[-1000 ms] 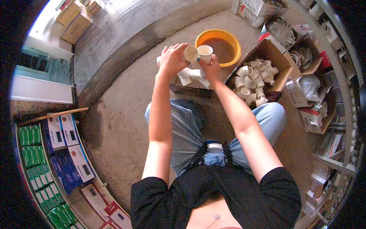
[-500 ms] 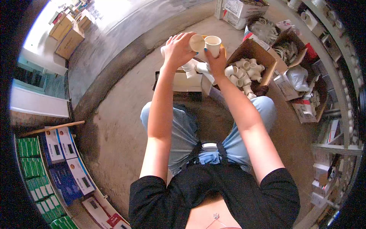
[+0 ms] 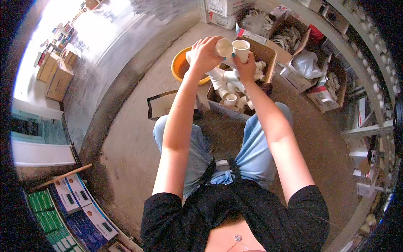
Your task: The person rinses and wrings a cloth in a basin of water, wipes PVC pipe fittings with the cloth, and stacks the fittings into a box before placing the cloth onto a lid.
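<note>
My left hand (image 3: 204,55) is wrapped round a white plastic pipe fitting (image 3: 224,48), whose round end faces right. My right hand (image 3: 245,68) grips a white pipe fitting (image 3: 241,51) with its open socket pointing up. The two pieces are side by side and close together; whether they are joined I cannot tell. Below both hands stands an open cardboard box (image 3: 265,49) holding several white pipe fittings (image 3: 230,99), some with branches. A yellow tub (image 3: 175,67) sits on the floor behind my left wrist, partly hidden by it.
A small open dark-edged box (image 3: 161,105) stands before my left knee. To the right are open cartons with bagged parts (image 3: 305,65) and white rings (image 3: 287,40), beside metal shelving (image 3: 367,128). Stacked green and blue boxes (image 3: 77,197) line the lower left.
The view has swung, so the surroundings appear further left and the yellow tub shows more fully. My hands, still holding the white fittings, are now over the box of fittings.
</note>
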Available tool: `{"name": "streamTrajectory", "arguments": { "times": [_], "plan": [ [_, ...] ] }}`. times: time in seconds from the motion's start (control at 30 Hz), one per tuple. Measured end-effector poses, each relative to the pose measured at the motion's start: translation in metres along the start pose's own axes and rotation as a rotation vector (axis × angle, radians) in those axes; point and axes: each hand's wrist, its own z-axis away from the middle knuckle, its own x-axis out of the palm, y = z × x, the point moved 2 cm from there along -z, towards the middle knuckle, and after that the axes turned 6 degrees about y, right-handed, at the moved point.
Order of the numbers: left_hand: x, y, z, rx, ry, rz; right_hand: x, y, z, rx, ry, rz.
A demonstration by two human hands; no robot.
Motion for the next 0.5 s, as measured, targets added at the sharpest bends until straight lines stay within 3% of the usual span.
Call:
{"name": "streamTrajectory", "arguments": {
  "times": [0.27,0.33,0.5],
  "plan": [
    [0.107,0.02,-0.042,0.092,-0.035,0.087,-0.05,0.073,-0.06,0.072,0.183,0.078],
    [0.138,0.022,-0.052,0.084,-0.061,0.071,-0.054,0.101,-0.08,0.063,0.23,-0.053],
    [0.213,-0.006,-0.07,0.104,-0.048,0.065,-0.06,0.138,-0.115,0.173,0.255,-0.049]
  ]
}}
